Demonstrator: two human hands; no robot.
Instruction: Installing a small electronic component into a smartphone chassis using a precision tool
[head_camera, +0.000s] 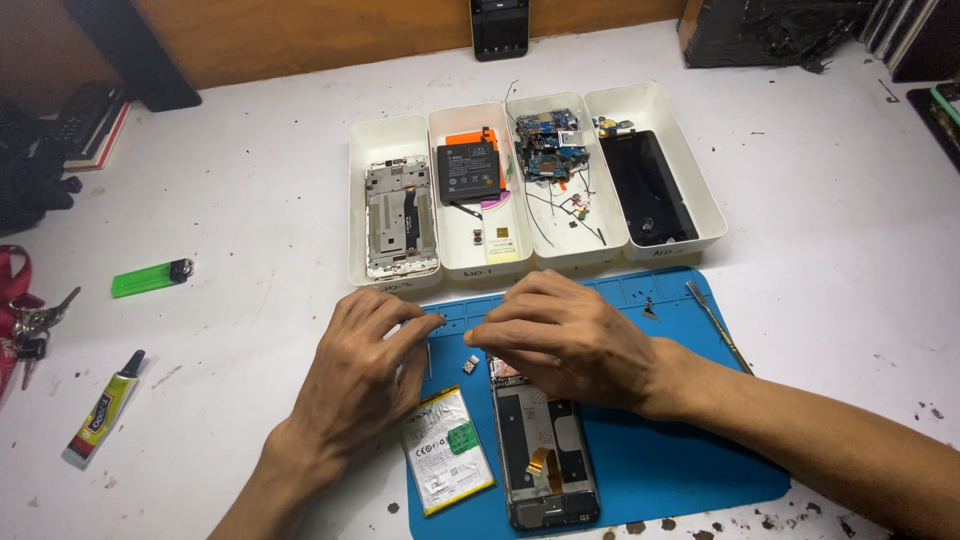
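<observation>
**Hands Work at the Top of an Open Phone**

Both hands meet in the middle of the frame, over a blue mat (660, 470). The right hand (565, 335) curls its fingers down at the top end of the open phone (543, 450), fingertips close together; I cannot tell if they pinch anything. The left hand (365, 365) rests beside it, fingers bent, holding nothing I can see. A tiny metal part (469, 365) lies between the two hands. A loose battery (447, 450) lies just left of the phone.

It looks like small parts are being taken off the phone. The next move needs a soft, steady pinch.

Four white trays sit above the mat. From left: a phone frame (400, 215), a black battery (468, 172), circuit boards (550, 145), a dark screen (648, 188).
</observation>
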